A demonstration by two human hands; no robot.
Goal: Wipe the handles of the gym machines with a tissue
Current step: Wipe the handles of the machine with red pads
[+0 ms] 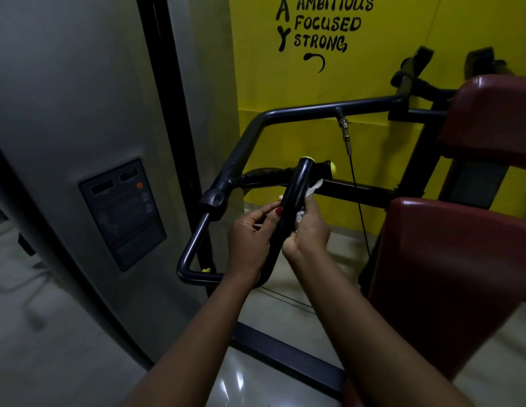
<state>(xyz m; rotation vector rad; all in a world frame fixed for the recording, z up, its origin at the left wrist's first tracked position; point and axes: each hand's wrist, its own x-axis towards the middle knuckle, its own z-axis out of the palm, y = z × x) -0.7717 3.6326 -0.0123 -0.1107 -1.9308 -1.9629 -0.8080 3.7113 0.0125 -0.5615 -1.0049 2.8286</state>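
Gym corner, yellow wall [285, 92] with painted lettering, far. Black upright handle [294, 189], yellow end cap, centre of scene. White tissue [314, 185] bunched against handle's right side, gripped in curled fingers of right hand [310, 230]. Left hand [250, 236] pinches handle from left, thumb on it. Red seat pad [446, 274] right; grey weight-stack shroud [79, 113] left.

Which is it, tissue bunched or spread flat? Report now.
Bunched. The white tissue shows only as crumpled folds poking out of the right hand, which presses it against the black handle.
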